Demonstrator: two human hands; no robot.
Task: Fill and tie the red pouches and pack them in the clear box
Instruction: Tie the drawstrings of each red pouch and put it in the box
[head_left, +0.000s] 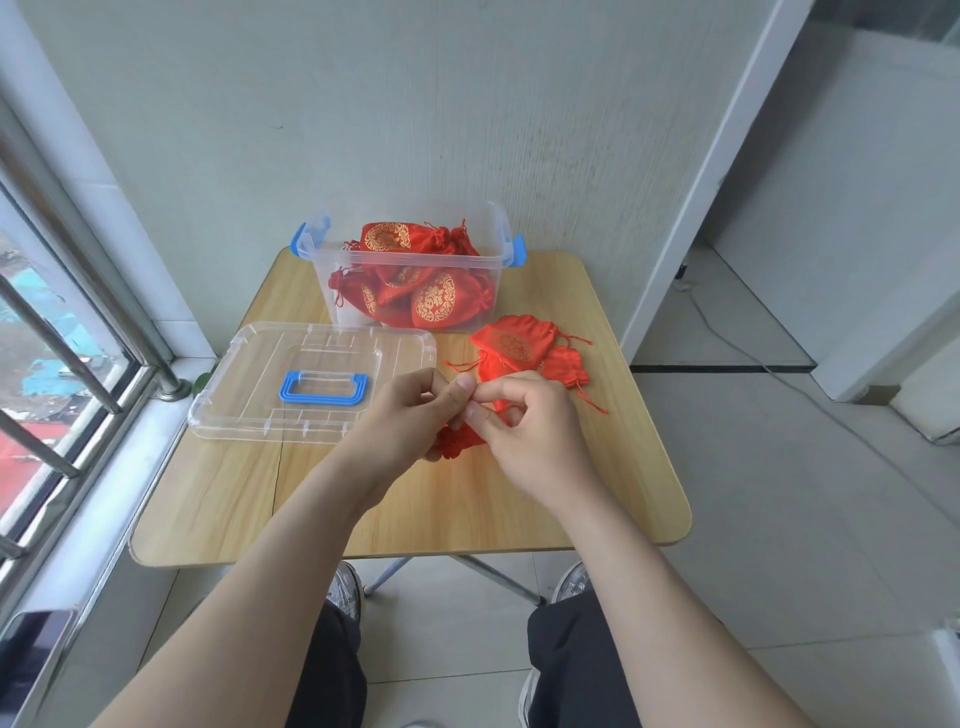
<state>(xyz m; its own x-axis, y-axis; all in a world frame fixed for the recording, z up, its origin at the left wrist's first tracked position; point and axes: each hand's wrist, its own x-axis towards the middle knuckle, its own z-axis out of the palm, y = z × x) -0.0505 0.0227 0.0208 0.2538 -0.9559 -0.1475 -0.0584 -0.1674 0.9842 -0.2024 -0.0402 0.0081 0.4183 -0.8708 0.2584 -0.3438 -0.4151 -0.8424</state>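
Note:
A red pouch (458, 440) hangs between my hands above the middle of the wooden table (415, 499), mostly hidden by them. My left hand (410, 410) and my right hand (514, 415) meet over it, fingertips pinching its drawstrings near its top. A clear box (415, 260) with blue latches stands at the table's far edge and holds several filled red pouches with gold patterns (436, 299). A small pile of flat red pouches (524, 348) lies to the right of the box, just beyond my right hand.
The box's clear lid (311, 384) with a blue handle lies flat on the table's left side. A barred window and sill run along the left. A wall is right behind the table; open tiled floor lies to the right. My knees and shoes show under the near edge.

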